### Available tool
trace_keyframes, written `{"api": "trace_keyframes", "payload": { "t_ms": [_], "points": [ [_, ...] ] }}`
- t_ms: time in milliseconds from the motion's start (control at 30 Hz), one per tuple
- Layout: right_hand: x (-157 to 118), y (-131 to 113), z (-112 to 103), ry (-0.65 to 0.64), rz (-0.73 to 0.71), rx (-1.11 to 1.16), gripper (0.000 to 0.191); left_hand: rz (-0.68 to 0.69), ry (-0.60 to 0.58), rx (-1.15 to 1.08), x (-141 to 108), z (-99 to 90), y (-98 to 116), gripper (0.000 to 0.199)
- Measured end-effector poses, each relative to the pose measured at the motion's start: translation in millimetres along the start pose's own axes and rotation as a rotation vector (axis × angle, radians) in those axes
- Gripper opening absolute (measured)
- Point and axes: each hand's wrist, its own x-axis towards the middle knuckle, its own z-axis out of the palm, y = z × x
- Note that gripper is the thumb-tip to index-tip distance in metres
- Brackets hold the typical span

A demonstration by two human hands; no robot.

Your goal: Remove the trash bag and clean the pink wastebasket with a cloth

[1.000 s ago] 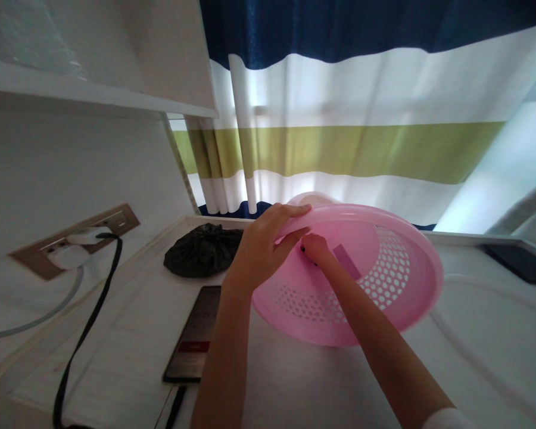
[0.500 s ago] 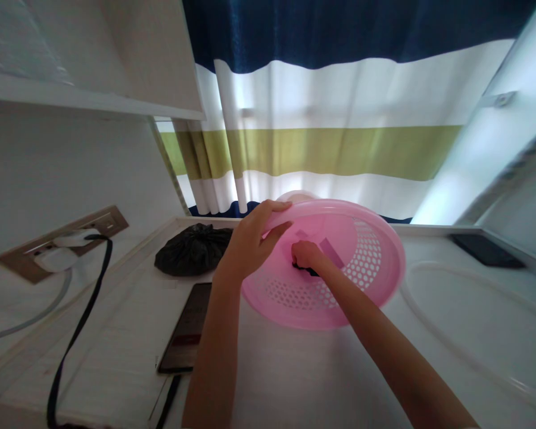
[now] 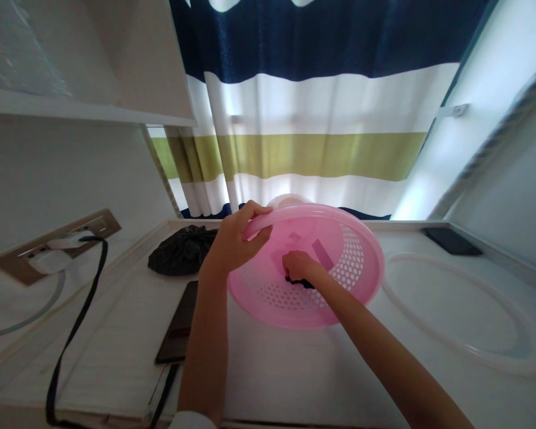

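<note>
A round pink plastic basket with a band of holes is tipped so its mouth faces me, above the white tabletop. My left hand grips its rim at the upper left, thumb inside and fingers over the outer edge. Inside the basket, my right hand is closed in a fist near the bottom. Some black material shows below that fist; its kind cannot be made out. Darker pink rectangular patches show on the basket's bottom.
A tied black plastic bag and a dark tablet or phone lie at left. Plugs fill a wall socket, with a black cable running down. At right are a translucent white ring and a black phone. A striped curtain hangs behind.
My view has shifted slightly, so the basket and both hands appear a little further left. The left hand still holds the rim, and the right fist stays inside the basket.
</note>
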Motion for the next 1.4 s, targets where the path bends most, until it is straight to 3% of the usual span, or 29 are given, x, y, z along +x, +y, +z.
{"api": "trace_keyframes", "payload": {
  "t_ms": [200,400,733,1400],
  "points": [
    [-3.9,-10.0,-2.2,0.014,-0.003,-0.028,0.031,-0.035,0.002,0.022,0.4,-0.5,1.7,0.02],
    [5.3,-12.0,1.1,0.022,0.042,-0.017,0.033,-0.06,0.036,0.073,2.1,2.6,0.8,0.036],
    [40.8,7.4,12.6,0.143,0.155,0.032,0.023,-0.051,0.04,0.041,2.7,3.3,-3.2,0.031],
    [104.1,31.8,30.3,0.277,0.341,0.051,0.032,0.003,0.026,-0.016,3.4,-0.2,-20.5,0.031]
  ]
}}
